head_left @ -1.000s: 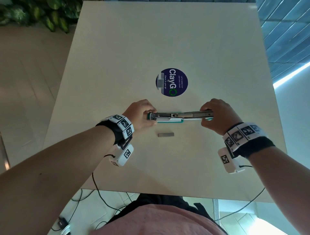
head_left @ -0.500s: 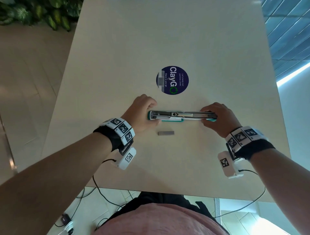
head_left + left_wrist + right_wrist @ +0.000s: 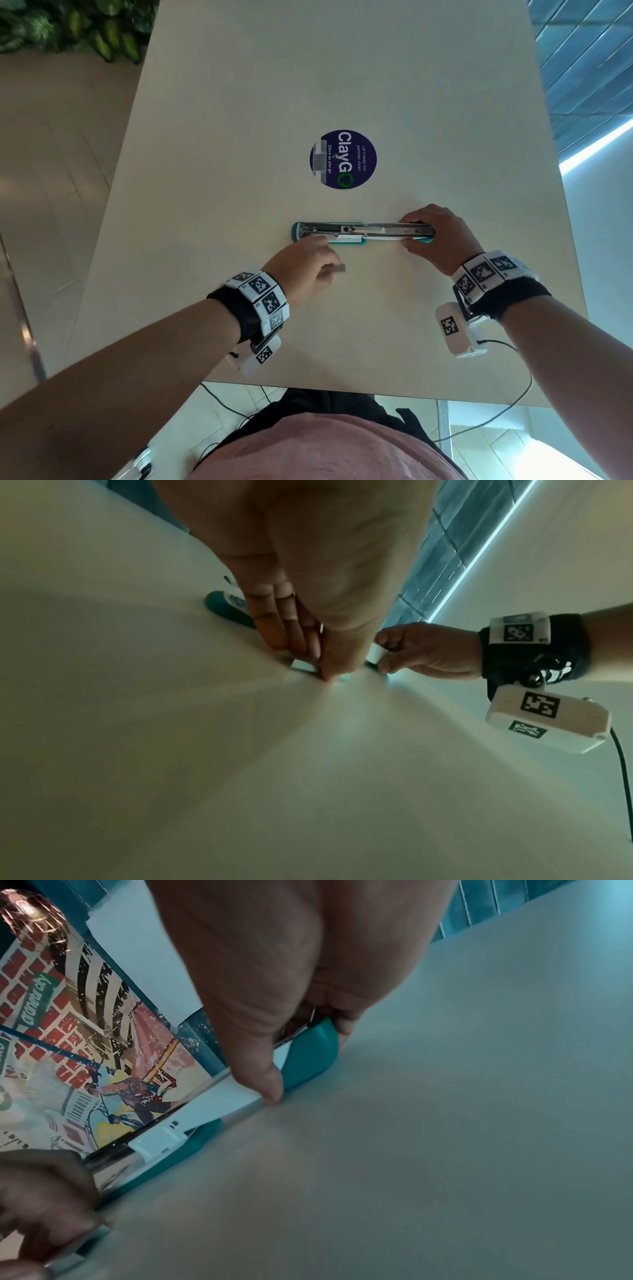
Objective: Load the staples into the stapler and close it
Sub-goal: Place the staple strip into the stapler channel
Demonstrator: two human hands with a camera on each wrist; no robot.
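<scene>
- Head view, centre of the frame: the left hand [image 3: 301, 270] is down on the strip of staples [image 3: 337, 269], thumb and fingertips closing on its near end; only the strip's right end peeks out past the fingers.
- Left wrist view, middle of the frame: the fingers [image 3: 291, 631] point down at the table [image 3: 308, 777] and pinch the small grey strip [image 3: 303, 666] right on the surface.
- Over to the right of the head view: the right hand [image 3: 442, 236] wraps the right end of the stapler [image 3: 363, 232], fingers curled over the far side, thumb on the near side.
- Right wrist view, centre: the thumb [image 3: 260, 1077] presses on the stapler's white side, with the teal end [image 3: 308, 1056] sticking out just behind it.
- The stapler lies flat and opened out full length, running left to right across mid-frame, metal channel facing up, teal base against the table.
- The staples sit just below the stapler's left half, near it and apart from it.
- Above the stapler, upper centre of the head view, a round dark blue sticker [image 3: 343, 159] is stuck on the tabletop.
- Upper left corner: green plant leaves [image 3: 68, 27] beyond the table edge.
</scene>
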